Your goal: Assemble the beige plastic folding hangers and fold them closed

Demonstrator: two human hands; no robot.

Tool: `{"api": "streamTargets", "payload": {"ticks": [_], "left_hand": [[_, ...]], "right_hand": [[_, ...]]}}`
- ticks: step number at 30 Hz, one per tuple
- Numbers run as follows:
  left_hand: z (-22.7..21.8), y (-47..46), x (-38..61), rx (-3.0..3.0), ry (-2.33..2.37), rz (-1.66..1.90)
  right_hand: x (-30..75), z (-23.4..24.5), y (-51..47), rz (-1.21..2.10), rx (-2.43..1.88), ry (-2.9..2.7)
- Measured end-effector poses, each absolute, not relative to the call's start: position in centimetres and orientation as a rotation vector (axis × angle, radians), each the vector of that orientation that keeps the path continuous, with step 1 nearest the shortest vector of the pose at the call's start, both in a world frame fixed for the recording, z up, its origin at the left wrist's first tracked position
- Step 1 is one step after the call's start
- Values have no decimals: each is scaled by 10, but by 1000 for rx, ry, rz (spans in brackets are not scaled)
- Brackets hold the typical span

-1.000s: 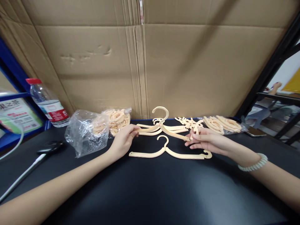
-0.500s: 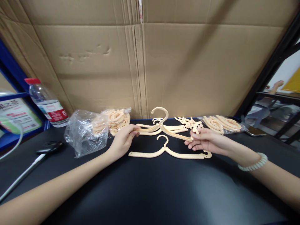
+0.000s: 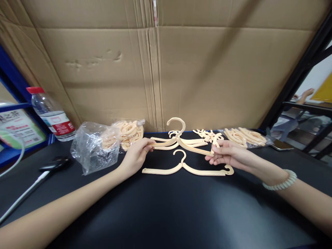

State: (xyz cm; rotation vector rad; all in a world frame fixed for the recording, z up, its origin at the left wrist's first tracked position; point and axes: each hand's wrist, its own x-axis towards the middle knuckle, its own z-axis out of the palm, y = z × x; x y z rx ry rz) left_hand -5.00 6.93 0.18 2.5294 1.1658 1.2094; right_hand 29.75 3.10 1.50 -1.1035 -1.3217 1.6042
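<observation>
Between my two hands a cream plastic clothes hanger (image 3: 195, 148) is raised off the table, its hook pointing up. My left hand (image 3: 136, 154) pinches the end of its left arm. At the right end, my right hand (image 3: 228, 154) is closed on the arm tip and a small hooked piece (image 3: 216, 139); the fingers partly hide where these meet. A second hanger (image 3: 166, 171) lies flat on the table below, with a hooked piece (image 3: 229, 170) at its right end. More hangers (image 3: 193, 141) lie behind the raised one, partly covered by it.
Small loose hooked pieces (image 3: 204, 134) lie at the back. Bagged hanger parts (image 3: 245, 137) rest at the right, others (image 3: 129, 133) at the left beside a crumpled clear bag (image 3: 93, 155). A bottle (image 3: 55, 119), black device with cable (image 3: 54, 164) and phone (image 3: 282, 145) are around. Cardboard (image 3: 220, 69) stands behind.
My right hand has shifted very slightly at the hanger's right end, and the small hooked piece sits a little closer to the arm tip. The left hand stays put.
</observation>
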Motion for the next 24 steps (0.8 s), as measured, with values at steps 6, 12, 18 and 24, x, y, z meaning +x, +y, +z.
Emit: {"api": "streamTargets", "payload": {"ticks": [6,12,18,24], "left_hand": [[2,69,-50,2530,1163,1202],[2,69,-49,2515,1166,1198],[4,68,-48,2503,1166,1192],[4,68,-46,2475,1153,1175]], "right_hand": [[297,12,31,1547,-1069,-1383],[286,14,26,1384,-1111,-1426],[283,14,26,1279,-1103,-1481],[283,13,23,1228,-1070,-1494]]}}
